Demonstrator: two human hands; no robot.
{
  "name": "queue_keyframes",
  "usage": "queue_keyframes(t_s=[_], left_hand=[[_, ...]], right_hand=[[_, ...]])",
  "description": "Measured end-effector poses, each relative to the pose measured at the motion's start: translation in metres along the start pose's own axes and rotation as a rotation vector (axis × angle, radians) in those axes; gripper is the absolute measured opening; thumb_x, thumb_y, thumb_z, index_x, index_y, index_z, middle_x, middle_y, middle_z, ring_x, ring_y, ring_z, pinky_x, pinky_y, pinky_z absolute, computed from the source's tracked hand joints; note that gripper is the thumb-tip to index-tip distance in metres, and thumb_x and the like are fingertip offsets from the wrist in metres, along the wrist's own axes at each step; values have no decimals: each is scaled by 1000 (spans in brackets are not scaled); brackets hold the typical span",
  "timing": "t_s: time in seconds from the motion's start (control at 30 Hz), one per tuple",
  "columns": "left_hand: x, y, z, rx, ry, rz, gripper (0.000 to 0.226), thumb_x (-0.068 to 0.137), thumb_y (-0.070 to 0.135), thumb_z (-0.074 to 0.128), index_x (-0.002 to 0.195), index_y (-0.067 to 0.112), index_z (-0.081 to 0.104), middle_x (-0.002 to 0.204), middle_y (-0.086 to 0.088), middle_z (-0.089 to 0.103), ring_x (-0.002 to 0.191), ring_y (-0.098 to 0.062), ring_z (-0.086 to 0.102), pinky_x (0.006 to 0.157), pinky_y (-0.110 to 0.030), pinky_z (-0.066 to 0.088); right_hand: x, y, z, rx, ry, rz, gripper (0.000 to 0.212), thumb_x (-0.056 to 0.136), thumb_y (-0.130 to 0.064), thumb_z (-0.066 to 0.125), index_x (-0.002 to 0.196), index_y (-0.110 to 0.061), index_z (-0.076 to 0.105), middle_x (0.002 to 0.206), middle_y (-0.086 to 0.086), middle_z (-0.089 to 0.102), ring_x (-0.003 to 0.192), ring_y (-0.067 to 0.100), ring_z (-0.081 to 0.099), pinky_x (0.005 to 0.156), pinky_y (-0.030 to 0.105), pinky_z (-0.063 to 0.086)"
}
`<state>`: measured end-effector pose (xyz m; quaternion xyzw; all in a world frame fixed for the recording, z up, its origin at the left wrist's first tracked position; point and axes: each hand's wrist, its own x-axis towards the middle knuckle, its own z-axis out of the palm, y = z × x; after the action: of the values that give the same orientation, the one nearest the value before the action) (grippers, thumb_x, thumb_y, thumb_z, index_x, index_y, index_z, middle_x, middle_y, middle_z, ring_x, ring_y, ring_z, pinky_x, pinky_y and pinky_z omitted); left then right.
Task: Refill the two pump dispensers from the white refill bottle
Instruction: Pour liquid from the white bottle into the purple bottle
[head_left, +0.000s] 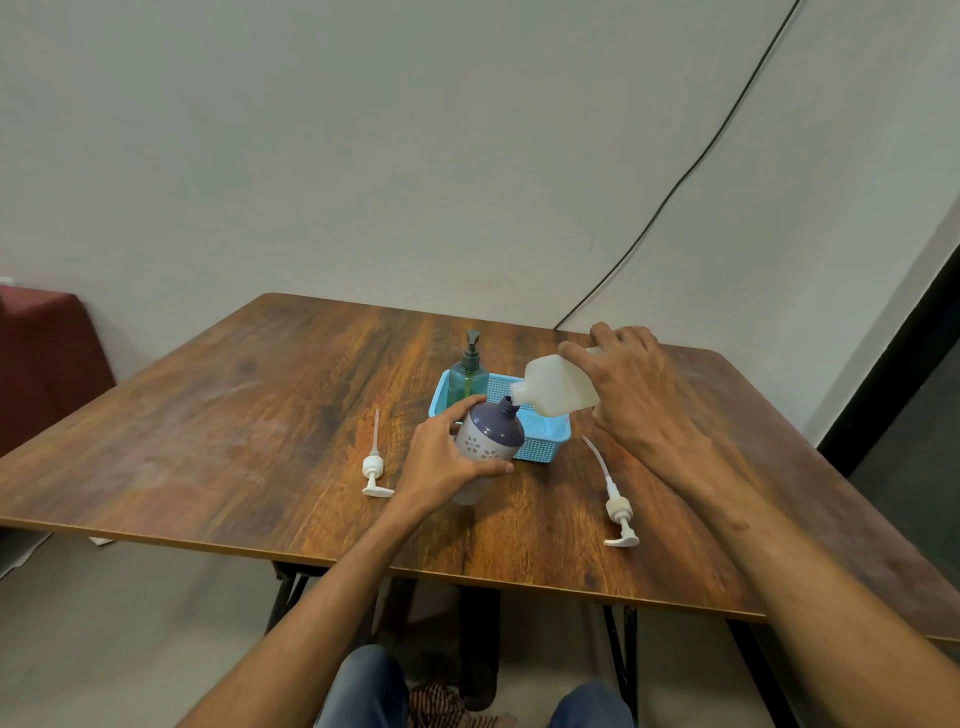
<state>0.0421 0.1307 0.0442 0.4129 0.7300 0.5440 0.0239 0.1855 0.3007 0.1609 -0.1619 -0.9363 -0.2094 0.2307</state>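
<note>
My left hand (447, 457) grips a purple-and-white dispenser bottle (491, 436) with a flower pattern, tilted, its open neck pointing up and right. My right hand (628, 384) holds the white refill bottle (558, 387) tipped on its side, its mouth right at the dispenser's neck. A teal pump dispenser (469, 375) with its pump fitted stands upright in the back left corner of the blue basket (540, 441). Two white pump heads with tubes lie loose on the table: one (374, 465) to the left of my left hand, the other (615, 506) on the right.
The wooden table (234, 415) reaches its front edge near my knees. A black cable (675, 187) runs down the wall behind. A dark red seat (41, 358) stands at the far left.
</note>
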Motion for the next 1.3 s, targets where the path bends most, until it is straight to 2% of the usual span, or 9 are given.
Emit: queue_keyframes(t_s=[0.5, 0.63, 1.0, 1.3], left_hand=[[0, -5, 1, -18, -9, -2, 90, 62, 40, 93, 140, 24, 51, 133, 5, 61, 117, -9, 57, 101, -30, 51], [1, -6, 0, -23, -15, -5, 92, 61, 42, 93, 141, 23, 51, 134, 5, 60, 119, -10, 57, 103, -34, 51], [2, -3, 0, -26, -11, 1, 93, 61, 41, 93, 142, 21, 51, 133, 4, 61, 118, -10, 58, 102, -36, 52], [3, -4, 1, -22, -11, 10, 91, 62, 42, 93, 141, 21, 52, 132, 5, 62, 117, -8, 58, 101, -29, 52]], right_hand=[[0, -2, -2, 11, 43, -6, 62, 62, -9, 85, 119, -19, 62, 108, 16, 59, 92, 38, 56, 88, 49, 46], [0, -2, -3, 15, 48, -12, 63, 57, -9, 86, 116, -18, 63, 104, 17, 59, 88, 38, 57, 85, 49, 47], [1, -1, -5, 16, 36, -11, 66, 63, -13, 88, 122, -18, 61, 113, 18, 59, 97, 38, 57, 91, 50, 45], [2, 0, -5, -1, 26, -14, 66, 63, -10, 87, 123, -20, 60, 113, 16, 59, 96, 37, 56, 91, 50, 45]])
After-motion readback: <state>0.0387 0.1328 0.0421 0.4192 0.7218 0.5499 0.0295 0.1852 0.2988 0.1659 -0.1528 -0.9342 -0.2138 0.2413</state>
